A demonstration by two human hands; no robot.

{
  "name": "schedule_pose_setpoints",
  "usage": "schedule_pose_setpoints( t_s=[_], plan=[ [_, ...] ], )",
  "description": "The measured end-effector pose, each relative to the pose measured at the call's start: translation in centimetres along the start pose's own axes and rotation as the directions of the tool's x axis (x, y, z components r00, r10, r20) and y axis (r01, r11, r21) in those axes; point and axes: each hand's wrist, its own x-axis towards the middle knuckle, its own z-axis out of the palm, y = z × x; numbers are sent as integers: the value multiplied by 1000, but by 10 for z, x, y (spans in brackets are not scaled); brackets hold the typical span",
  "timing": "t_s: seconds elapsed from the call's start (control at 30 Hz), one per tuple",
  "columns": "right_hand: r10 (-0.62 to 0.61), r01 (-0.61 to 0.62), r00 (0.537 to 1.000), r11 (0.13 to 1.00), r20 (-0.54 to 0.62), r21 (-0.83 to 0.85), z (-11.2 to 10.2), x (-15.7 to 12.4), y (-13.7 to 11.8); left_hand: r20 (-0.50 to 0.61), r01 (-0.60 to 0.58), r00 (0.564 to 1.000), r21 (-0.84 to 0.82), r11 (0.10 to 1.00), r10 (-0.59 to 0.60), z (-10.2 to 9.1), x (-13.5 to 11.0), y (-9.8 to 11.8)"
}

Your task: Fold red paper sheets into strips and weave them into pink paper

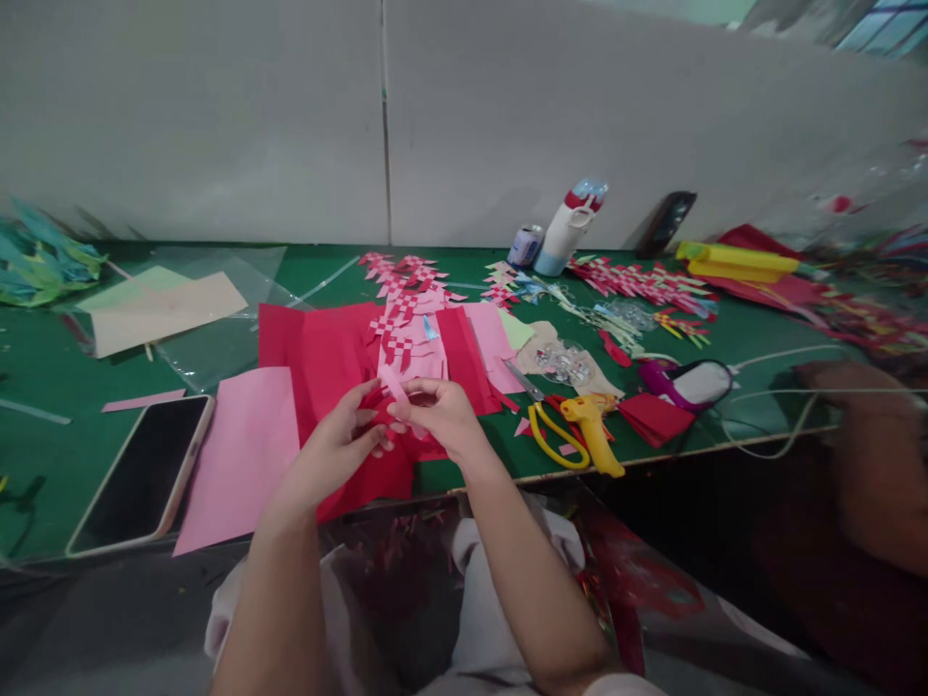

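A narrow pink paper strip (395,385), bent over, is pinched between the thumb and fingers of my right hand (439,411). Close on its left, my left hand (344,430) has its fingers curled inward; whatever they hold is hard to tell against the red behind. Both hands are just above red paper sheets (319,353). Directly beyond them lie pink-and-red woven paper chains (402,309) on pink paper. To the left of my left hand rests a pink sheet (250,435).
A phone (145,469) lies near the front edge at left. Right of my hands are yellow-handled scissors (551,440), a yellow glue gun (595,430) and a purple-and-white item (685,384) with a cable. A bottle (569,232) and can (526,246) stand behind. Another person's blurred arm (877,464) is at far right.
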Motion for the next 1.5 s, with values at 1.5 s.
schedule_pose_setpoints(
  t_s=[1.5],
  plan=[
    [-169, 221, 946, 961, -278, 167, -35, 6, -16, -451, -65, 889, 51, 997, 80, -29, -1, -6]
  ],
)
